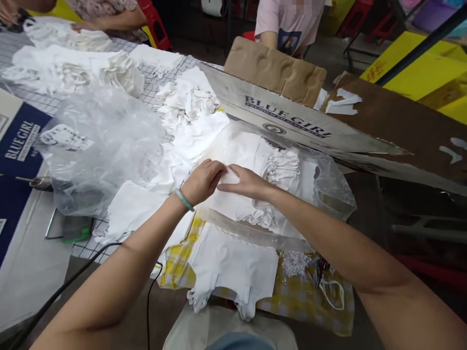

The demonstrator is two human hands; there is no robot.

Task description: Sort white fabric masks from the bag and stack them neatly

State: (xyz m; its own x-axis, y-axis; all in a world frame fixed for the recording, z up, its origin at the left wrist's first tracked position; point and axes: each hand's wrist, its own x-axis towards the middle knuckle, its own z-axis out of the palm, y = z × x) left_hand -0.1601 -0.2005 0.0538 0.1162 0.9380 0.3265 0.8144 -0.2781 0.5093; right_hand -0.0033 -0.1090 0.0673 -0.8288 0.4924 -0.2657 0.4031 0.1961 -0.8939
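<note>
My left hand (203, 182), with a green bangle at the wrist, is closed in a pinch at the middle of the table. Facing it, my right hand (245, 182) has thumb and fingers around a bit of white cloth (229, 177). The fingertips of both hands meet on this cloth. Below them a stack of white garment pieces (248, 146) lies in an opened clear plastic bag (335, 189), some edges bunched. Nearer me, a white strappy top (233, 255) hangs over the table's front edge.
A clear plastic bag (102, 146) and loose white pieces (134, 206) lie left. Cardboard (284, 114) walls off the right side. Small scissors (321, 270) and white scraps (295, 263) rest on yellow checked cloth (302, 301). Two people (288, 24) (109, 19) sit across; a black cable (73, 279) runs left.
</note>
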